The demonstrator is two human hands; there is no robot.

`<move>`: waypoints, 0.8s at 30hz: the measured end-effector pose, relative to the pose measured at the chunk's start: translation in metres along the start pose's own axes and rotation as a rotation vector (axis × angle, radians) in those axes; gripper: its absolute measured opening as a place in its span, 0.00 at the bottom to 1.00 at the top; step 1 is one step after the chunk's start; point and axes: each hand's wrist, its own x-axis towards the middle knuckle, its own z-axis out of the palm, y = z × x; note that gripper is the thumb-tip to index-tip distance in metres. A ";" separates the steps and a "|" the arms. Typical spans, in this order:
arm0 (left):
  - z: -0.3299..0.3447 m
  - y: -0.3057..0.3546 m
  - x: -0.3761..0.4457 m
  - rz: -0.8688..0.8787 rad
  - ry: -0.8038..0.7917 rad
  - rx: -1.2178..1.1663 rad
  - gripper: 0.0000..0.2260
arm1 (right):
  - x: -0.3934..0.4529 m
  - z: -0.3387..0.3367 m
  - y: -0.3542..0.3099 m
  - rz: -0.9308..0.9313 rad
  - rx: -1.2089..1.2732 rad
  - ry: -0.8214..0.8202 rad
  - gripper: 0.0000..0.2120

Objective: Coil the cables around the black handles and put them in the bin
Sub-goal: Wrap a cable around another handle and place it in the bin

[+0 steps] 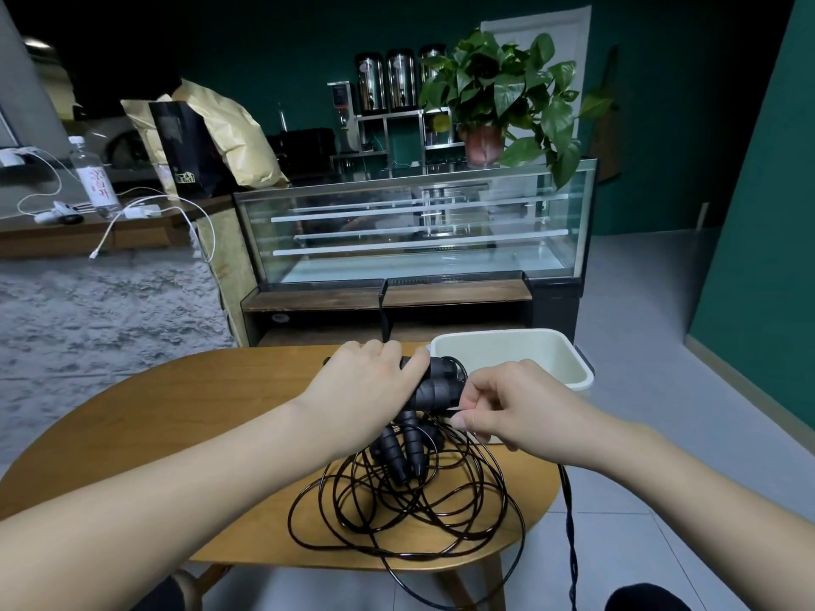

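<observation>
head view, left hand (366,390) gripping handles (436,383), right hand (516,405) pinching cable (445,412)

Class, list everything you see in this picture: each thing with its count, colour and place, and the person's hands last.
table: one, brown wood, foreground
cables: tangled pile, black, on table
handles: several, black, two held, others on pile
bin: one, cream, table's far right
display case: one, glass, behind table
plant: one, green, on case
bottle: one, clear, left counter
left hand: grips two handles
right hand: pinches a cable
</observation>
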 end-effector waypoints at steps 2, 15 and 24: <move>0.000 0.000 -0.001 -0.002 0.026 -0.011 0.36 | 0.000 0.000 -0.002 -0.008 0.005 0.010 0.09; -0.003 -0.013 0.004 0.016 0.177 -0.022 0.36 | -0.010 -0.022 -0.029 -0.276 -0.333 0.214 0.04; 0.000 -0.007 0.000 0.107 0.312 -0.181 0.34 | -0.001 -0.050 -0.026 -0.246 -0.052 0.071 0.13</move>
